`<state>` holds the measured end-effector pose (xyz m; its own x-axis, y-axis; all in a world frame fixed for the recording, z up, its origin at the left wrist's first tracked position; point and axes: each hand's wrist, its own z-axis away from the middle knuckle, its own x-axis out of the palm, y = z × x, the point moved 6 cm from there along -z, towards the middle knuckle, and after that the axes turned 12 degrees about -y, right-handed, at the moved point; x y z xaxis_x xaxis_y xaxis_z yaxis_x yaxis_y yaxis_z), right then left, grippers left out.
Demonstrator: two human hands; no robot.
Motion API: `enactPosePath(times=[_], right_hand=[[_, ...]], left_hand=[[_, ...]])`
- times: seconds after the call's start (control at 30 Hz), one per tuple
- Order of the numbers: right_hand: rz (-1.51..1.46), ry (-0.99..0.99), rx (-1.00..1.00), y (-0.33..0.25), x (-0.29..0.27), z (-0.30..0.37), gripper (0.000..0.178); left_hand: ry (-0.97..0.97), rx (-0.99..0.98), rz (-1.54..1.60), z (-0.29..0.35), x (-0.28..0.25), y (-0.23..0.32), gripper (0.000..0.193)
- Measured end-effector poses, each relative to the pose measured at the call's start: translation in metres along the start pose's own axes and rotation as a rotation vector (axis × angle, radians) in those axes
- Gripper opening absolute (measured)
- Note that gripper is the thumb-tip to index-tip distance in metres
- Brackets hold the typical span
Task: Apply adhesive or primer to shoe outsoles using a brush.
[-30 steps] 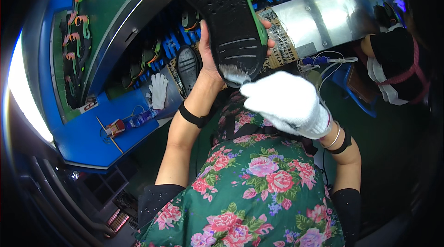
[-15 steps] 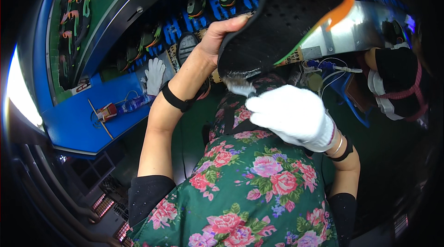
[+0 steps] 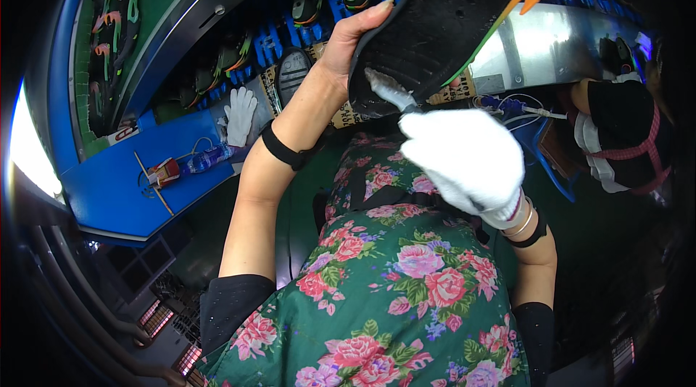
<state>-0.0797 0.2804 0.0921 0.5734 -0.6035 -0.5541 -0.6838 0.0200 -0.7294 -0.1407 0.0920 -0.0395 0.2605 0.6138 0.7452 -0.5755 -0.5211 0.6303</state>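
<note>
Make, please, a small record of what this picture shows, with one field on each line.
Left hand: bare, gripping the black shoe sole
Right hand: white-gloved, holding the brush
Black shoe sole: raised, with an orange and green edge
Brush: bristles at the sole's near end
Clothing: floral apron
Left side: loose white glove; bottle lying on a blue table
Right side: another person

I take this for a shoe workshop: a brush [image 3: 391,88] is at a black sole [image 3: 449,25], shoe parts [image 3: 307,7] line up along blue holders [image 3: 269,45], and I can see another person [image 3: 623,115] near the metal counter [image 3: 554,46].
</note>
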Motion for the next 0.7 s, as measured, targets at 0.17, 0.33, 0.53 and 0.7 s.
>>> enactPosePath(times=[0.17, 0.33, 0.53, 0.7], right_hand=[[-0.104, -0.071, -0.021, -0.004, 0.005, -0.005, 0.029], [-0.153, 0.105, 0.127, 0.021, -0.011, -0.006, 0.020], [-0.614, 0.131, 0.367, 0.051, -0.014, 0.006, 0.016], [0.088, 0.199, 0.110, 0.061, -0.064, -0.021, 0.020]], left_hand=[[-0.092, 0.076, 0.046, -0.005, 0.006, -0.002, 0.094], [-0.186, 0.092, 0.295, -0.007, 0.018, -0.006, 0.094], [-0.123, 0.093, 0.512, 0.005, 0.030, -0.027, 0.083], [-0.072, 0.058, 0.637, 0.019, 0.048, -0.055, 0.075]])
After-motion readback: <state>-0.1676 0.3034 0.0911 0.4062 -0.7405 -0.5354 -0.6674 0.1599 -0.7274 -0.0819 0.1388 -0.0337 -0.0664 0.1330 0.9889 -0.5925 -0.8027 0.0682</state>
